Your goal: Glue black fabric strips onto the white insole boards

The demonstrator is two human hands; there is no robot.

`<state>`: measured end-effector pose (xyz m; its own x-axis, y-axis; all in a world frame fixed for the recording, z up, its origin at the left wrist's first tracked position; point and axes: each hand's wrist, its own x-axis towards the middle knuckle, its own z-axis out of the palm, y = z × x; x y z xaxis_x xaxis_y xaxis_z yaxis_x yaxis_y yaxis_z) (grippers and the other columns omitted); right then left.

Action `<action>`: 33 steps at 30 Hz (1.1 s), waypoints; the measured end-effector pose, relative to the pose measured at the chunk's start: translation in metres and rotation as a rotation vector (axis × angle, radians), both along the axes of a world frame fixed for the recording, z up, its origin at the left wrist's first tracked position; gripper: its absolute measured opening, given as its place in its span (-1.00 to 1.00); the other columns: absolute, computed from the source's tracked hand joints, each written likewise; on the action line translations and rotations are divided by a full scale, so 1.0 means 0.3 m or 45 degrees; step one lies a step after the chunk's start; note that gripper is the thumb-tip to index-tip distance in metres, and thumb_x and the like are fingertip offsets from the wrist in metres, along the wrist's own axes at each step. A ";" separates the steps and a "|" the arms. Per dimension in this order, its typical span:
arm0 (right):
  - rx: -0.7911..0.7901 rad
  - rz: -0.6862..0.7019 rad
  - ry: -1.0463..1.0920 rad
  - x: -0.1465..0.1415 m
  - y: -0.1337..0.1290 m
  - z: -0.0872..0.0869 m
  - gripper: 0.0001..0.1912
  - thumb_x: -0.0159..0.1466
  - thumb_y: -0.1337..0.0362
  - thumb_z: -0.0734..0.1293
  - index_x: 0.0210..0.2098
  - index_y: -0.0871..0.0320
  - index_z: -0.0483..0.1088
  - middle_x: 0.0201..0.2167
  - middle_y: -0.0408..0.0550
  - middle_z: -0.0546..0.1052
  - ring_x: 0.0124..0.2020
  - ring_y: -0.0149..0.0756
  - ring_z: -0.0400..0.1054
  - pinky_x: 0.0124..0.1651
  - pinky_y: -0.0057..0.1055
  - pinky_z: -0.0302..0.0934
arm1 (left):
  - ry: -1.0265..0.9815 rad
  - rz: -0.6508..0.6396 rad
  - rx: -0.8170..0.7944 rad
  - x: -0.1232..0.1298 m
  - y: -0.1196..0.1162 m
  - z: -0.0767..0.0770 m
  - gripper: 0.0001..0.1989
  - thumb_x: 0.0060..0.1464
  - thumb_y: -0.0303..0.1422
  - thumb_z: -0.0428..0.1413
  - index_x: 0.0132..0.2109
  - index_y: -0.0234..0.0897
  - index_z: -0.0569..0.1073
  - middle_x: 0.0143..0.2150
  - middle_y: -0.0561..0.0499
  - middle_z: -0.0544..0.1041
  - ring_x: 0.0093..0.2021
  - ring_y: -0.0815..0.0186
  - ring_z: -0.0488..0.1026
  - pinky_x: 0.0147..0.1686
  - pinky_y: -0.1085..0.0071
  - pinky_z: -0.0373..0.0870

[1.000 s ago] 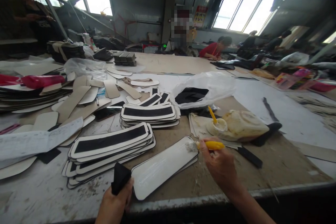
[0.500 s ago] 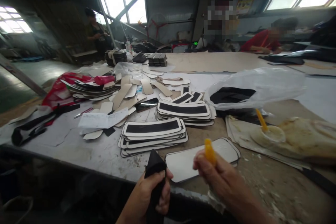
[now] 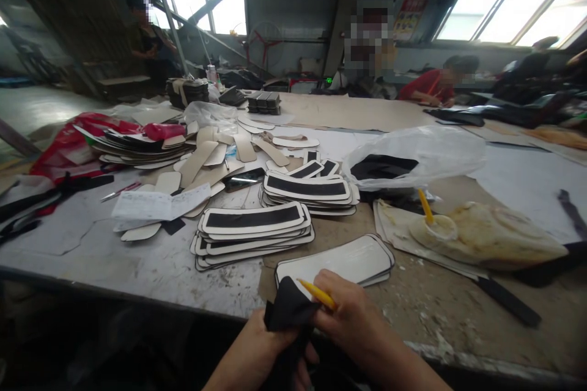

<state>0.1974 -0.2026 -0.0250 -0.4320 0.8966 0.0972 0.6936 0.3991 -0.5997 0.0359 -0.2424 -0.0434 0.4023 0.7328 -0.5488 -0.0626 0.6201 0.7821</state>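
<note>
At the near edge of the desk (image 3: pixel 247 284), lower center of the frame, two bare hands are working close together over one black cloth (image 3: pixel 288 305). The left hand (image 3: pixel 268 339) is gripping the cloth, which is rising above its thumb and hanging below; the right hand (image 3: pixel 351 311) is clasping a yellow handle (image 3: pixel 321 294), its fingers meeting the cloth's right side. The handle's tip is pointing to the upper left, over the cloth.

Just beyond the hands, a small pile of white panels (image 3: pixel 339 259) is lying on the desk, at least two of them showing. Two larger stacks are standing at center, the near stack (image 3: pixel 257 220) and the far stack (image 3: pixel 307 186), each topped by a white panel bearing one black strip. To the right, a second yellow handle (image 3: pixel 425 206) is leaning in one cup (image 3: pixel 440 229), beside a stained container (image 3: pixel 504 232). One clear bag (image 3: pixel 440 153) is holding black pieces behind them.

The right hand is hiding the held handle's other end, and the cloth is covering some left fingers. Both forearms are running out of the bottom of the frame. The panels in each stack are overlapping too closely to count. Across the upper frame, at least three people are appearing, blurred, one wearing red (image 3: pixel 426 88).
</note>
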 end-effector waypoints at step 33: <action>-0.859 0.130 0.006 0.187 0.009 0.100 -0.82 0.03 0.44 0.15 -0.59 0.13 0.33 -0.68 -0.27 0.22 -0.66 -0.49 0.03 -0.62 -0.59 -0.06 | 0.552 0.622 0.715 0.044 -0.070 -0.024 -0.87 -0.13 -0.31 0.11 -0.44 -0.27 0.49 -0.50 -0.01 0.51 -0.46 0.24 0.39 -0.43 0.40 0.26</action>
